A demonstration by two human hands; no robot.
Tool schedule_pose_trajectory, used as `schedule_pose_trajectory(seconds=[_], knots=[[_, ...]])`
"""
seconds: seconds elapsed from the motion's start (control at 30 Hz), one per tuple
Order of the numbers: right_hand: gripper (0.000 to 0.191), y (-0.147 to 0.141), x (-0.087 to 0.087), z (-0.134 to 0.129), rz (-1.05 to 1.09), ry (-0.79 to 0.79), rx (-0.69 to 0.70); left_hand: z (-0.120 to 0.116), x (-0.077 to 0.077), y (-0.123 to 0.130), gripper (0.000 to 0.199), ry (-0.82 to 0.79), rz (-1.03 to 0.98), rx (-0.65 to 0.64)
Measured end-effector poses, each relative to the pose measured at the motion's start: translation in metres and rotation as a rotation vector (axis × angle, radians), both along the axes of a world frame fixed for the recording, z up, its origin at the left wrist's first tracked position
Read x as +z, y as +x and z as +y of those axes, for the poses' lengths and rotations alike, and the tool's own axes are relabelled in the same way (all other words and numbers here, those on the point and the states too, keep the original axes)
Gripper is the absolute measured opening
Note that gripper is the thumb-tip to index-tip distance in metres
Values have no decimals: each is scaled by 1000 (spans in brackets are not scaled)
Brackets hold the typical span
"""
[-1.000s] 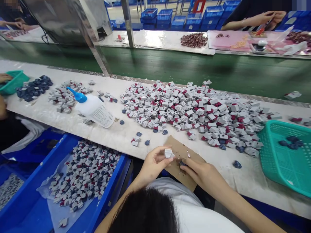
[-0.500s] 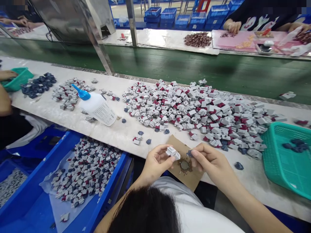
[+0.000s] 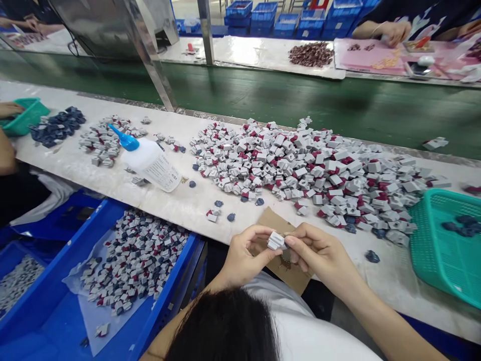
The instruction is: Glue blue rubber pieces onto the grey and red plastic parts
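Between thumb and fingers, my left hand [image 3: 246, 253] grips a small light-grey plastic part [image 3: 276, 241]. My right hand [image 3: 315, 250] pinches a small dark-blue piece [image 3: 287, 241] against the grey part's right side; the fingers hide most of it. Below both hands lies a piece of brown cardboard [image 3: 271, 218], with a dark round patch on it partly covered. A large heap of grey and maroon parts [image 3: 300, 165] spreads over the white table just beyond my hands. Several loose dark-blue pieces lie around it, one [image 3: 231, 217] left of my left hand.
A white bottle with a blue nozzle [image 3: 152, 163] leans at the left. On the right stands a green basket [image 3: 432, 250] holding dark-blue pieces. A blue bin [image 3: 48, 321] of parts sits lower left. Across the green belt [image 3: 240, 90], another person's hand [image 3: 396, 34] works.
My hands have come together, bringing the dark-blue piece from apart to against the grey part. The grey part has turned and moved slightly right. The view has shifted a little.
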State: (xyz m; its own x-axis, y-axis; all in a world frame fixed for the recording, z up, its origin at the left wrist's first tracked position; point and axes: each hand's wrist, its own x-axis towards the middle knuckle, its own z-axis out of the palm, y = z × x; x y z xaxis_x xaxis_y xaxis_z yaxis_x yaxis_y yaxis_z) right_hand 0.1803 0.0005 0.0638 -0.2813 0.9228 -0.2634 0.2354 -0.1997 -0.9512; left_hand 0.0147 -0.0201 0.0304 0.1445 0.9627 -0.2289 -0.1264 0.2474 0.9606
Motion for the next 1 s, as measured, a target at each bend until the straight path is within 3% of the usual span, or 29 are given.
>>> schedule_pose_trajectory(seconds=[0.23,0.43,0.5,0.57,0.7,0.83,0.93,1.0], knots=[[53,7,-9,2,9,46,3,-2,-9,5,33,5,-65,-2],[69,10,-4,31,102,227,-341,2,-7,9,36,6,-97,-60],[67,1,3,40,142,238,-378,4,-4,9,35,28,-68,-86],[68,-10,8,45,169,167,-286,5,-2,10,33,57,-26,-113],[78,-26,11,43,199,-157,21,5,-2,12,30,124,-29,-137],[79,-31,5,38,190,-179,27,-6,-14,27,31,142,-2,-86],[75,-34,3,37,185,-195,52,-18,-24,42,49,115,76,-53],[71,-35,5,40,189,-188,55,-20,-24,45,55,59,63,-96]])
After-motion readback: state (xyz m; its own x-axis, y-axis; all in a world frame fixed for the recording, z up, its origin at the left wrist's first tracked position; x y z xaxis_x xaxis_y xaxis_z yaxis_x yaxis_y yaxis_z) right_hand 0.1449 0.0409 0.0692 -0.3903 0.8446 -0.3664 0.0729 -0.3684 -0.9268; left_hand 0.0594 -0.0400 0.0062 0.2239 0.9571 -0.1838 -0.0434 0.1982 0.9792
